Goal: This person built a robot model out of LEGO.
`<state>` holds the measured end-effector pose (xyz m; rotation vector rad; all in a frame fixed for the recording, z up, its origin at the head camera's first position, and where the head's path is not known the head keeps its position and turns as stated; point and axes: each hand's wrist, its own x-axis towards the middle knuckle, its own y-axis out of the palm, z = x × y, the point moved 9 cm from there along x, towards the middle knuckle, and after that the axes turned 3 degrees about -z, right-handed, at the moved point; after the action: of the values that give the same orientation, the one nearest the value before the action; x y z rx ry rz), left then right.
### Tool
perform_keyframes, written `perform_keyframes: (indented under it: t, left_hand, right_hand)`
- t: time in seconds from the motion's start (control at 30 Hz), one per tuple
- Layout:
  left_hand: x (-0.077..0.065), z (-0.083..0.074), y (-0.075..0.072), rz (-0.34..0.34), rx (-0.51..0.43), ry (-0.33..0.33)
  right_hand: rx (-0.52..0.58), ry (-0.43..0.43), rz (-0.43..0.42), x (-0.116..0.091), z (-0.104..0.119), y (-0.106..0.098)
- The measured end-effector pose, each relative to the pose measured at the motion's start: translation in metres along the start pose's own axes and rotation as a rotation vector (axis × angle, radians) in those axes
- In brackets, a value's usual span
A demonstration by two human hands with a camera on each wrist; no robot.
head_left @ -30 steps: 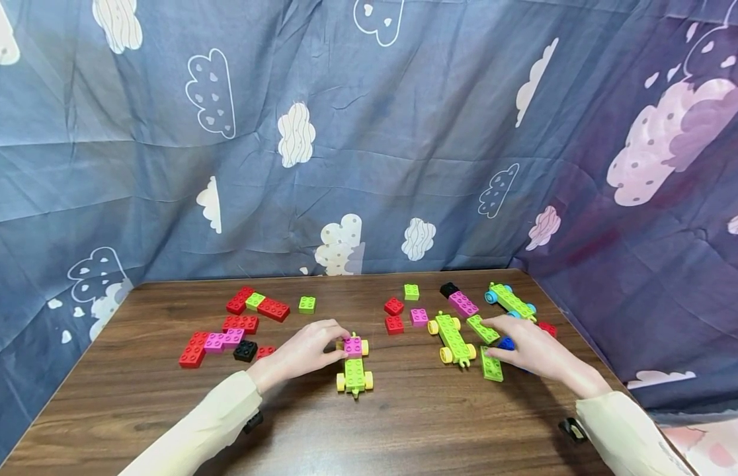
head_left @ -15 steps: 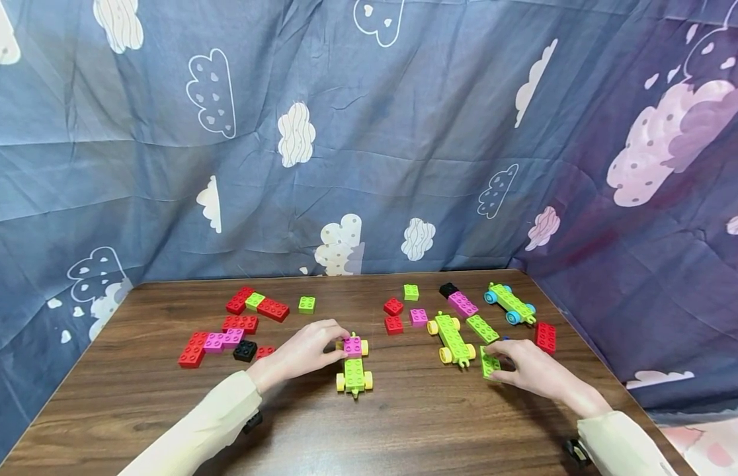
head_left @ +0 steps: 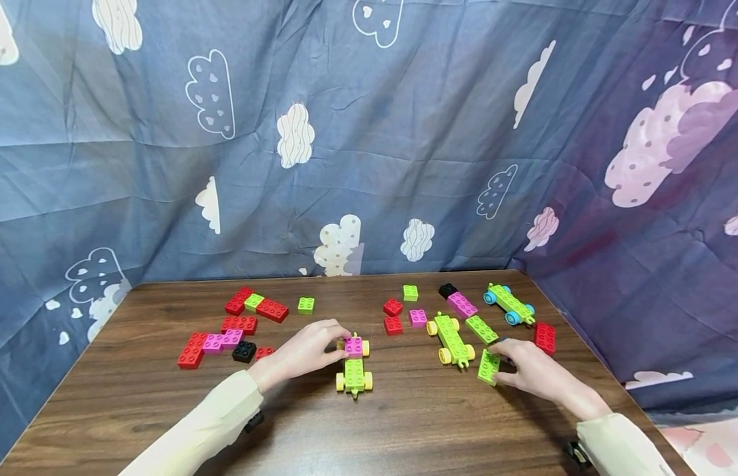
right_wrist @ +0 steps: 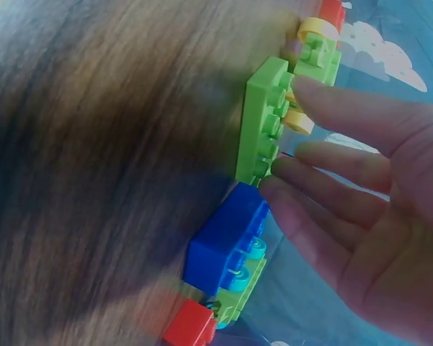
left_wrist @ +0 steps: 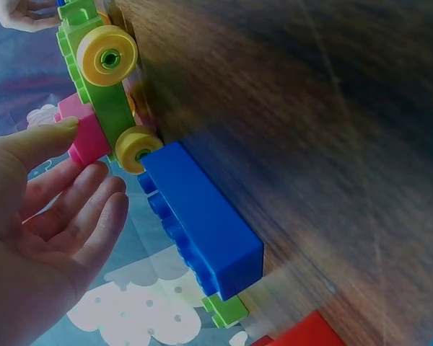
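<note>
My left hand (head_left: pixel 307 345) pinches a pink 2x2 building brick (head_left: pixel 354 346) seated on the far end of a green toy car base (head_left: pixel 354 375) with yellow wheels. In the left wrist view, the thumb presses against the pink brick (left_wrist: pixel 86 128), and a long blue brick (left_wrist: pixel 202 220) lies beside the base. My right hand (head_left: pixel 532 369) holds a flat-lying green 2x4 brick (head_left: pixel 488 366) between thumb and fingers at its right side. Mostly covered by that hand in the head view, another blue brick (right_wrist: pixel 224 238) shows in the right wrist view.
A second yellow-wheeled base (head_left: pixel 450 338) stands left of the right hand; a blue-wheeled base (head_left: pixel 509 303) is farther back. Red, pink and black bricks, including a red brick (head_left: pixel 192 350), lie at left. Another green brick (head_left: pixel 481 329) and a red brick (head_left: pixel 545 338) lie near the right hand.
My right hand has come down and toward me onto the green brick, which has turned slightly. The red brick behind it is uncovered. My left hand has stayed on the pink brick.
</note>
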<state>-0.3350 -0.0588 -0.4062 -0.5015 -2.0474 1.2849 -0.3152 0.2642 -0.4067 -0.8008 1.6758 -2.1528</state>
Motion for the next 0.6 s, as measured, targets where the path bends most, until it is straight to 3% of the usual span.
perform_keyframes:
  t: [0.33, 0.43, 0.6]
  left_hand:
    - [0.0028, 0.0002, 0.0022, 0.007, -0.003, -0.005]
    - [0.0039, 0.0007, 0.0026, 0.009, -0.006, -0.009]
    - [0.0053, 0.0017, 0.0038, 0.014, -0.006, -0.015]
  right_hand:
    - [0.044, -0.118, -0.029, -0.0044, 0.0064, -0.0001]
    - [0.039, -0.090, -0.033, -0.0046, 0.0041, -0.0006]
    - [0.019, -0.008, 0.033, -0.0042, -0.0013, 0.0064]
